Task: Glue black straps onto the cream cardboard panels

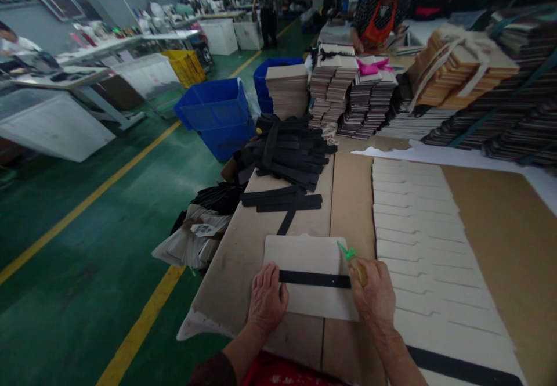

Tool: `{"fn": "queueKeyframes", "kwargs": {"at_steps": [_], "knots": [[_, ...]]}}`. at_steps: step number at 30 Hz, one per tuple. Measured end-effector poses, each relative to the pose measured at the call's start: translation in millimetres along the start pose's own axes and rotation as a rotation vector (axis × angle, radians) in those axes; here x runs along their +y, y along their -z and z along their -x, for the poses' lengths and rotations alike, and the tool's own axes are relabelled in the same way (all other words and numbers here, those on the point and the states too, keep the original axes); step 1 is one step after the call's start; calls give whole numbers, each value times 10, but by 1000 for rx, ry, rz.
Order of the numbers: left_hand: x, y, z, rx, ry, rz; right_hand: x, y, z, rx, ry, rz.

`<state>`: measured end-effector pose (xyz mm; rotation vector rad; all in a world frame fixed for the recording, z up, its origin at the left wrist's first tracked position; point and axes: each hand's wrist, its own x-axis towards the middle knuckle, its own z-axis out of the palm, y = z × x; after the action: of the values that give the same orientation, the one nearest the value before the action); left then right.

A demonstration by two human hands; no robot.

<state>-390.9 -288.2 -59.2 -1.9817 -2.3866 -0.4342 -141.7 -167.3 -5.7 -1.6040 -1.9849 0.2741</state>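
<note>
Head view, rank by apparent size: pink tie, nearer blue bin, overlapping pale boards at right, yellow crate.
1. Overlapping pale boards
2. Nearer blue bin
3. Yellow crate
4. Pink tie

Apparent size only; the boards are closest to the camera.

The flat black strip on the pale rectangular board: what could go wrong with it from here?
The strip might slip askew if the left hand, at its left end, shifts. The small yellowish bottle with a green tip, in the right hand, could drip on or scratch the board beneath. The right forearm also passes close to the overlapping pale boards, and might nudge them out of line.
</note>
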Motion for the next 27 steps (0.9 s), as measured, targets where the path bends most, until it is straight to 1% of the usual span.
{"fn": "queueKeyframes", "kwargs": {"at_steps": [4,8,12,15,17,18,20,22,25,27], "knots": [[4,2,0,0,4,-5,59,-8,-19,19,-7,11],[2,4,-10,3,-2,-18,-5,-107,-2,-12,37,-58],[2,-1,-10,11,-4,-17,-81,-149,12,-26,35,-80],[0,-8,-2,16,2,-2,-198,-160,4,-91,67,-133],[-5,-15,2,14,5,3,-311,-183,-4,-147,47,-217],[-8,-19,3,11,6,1,-367,-198,-7,-165,-4,-299],[-15,-23,0,7,4,-6,-448,-226,-5,-176,-167,-507],[-20,-21,-7,6,-3,-14,-460,-225,11,-146,-340,-670],[-24,-19,-24,26,-22,-9,-333,-104,75,-48,-522,-743],[-30,-22,-32,42,-24,9,-174,87,148,26,-652,-827]]}}
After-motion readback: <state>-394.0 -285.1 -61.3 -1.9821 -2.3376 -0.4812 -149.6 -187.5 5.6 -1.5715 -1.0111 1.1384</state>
